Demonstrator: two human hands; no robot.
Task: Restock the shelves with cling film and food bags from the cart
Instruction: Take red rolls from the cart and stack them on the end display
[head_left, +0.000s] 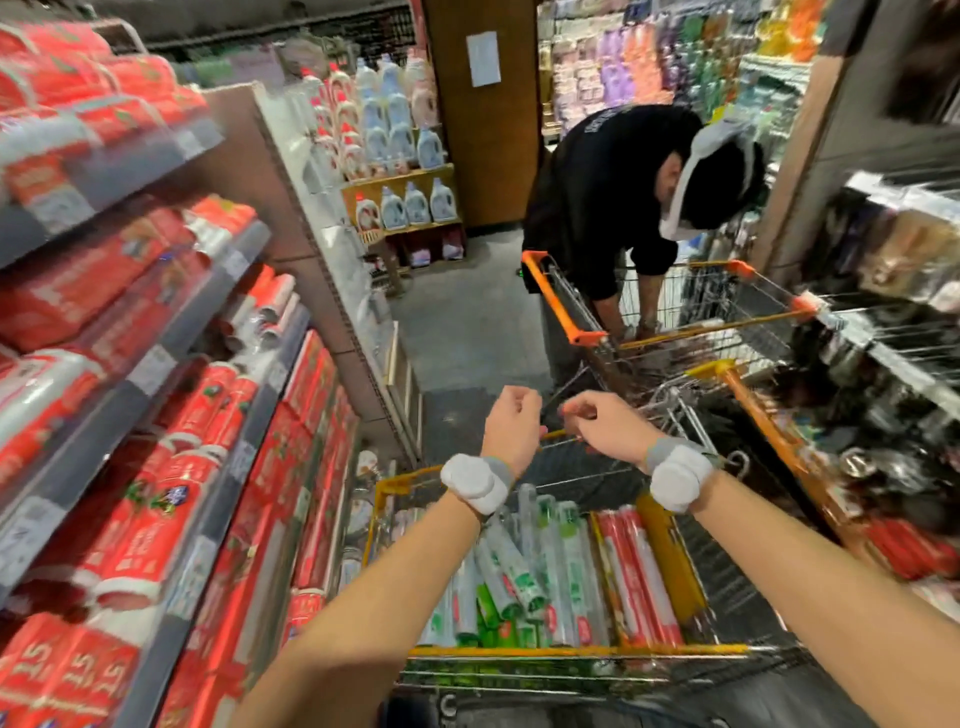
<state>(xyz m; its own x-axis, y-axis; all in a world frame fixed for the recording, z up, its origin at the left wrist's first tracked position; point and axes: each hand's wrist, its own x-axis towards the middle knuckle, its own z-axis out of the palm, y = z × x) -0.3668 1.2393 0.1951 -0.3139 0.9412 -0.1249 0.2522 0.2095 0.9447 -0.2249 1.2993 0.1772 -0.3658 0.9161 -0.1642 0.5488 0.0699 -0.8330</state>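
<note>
Both your arms reach straight out over the cart (571, 650), wrists level, each wearing a white wrist pad (475, 483). Your left hand (511, 418) is curled into a fist above the cart's far edge, with nothing visible in it. Your right hand (602, 423) hangs just beside it, apart, fingers curled with the tips pinched; blur hides whether they grip anything. Green-printed rolls (519, 566) lie in the cart's middle and red-and-white rolls (639, 571) along its right side. The shelves (156, 364) of red packs stand on your left.
</note>
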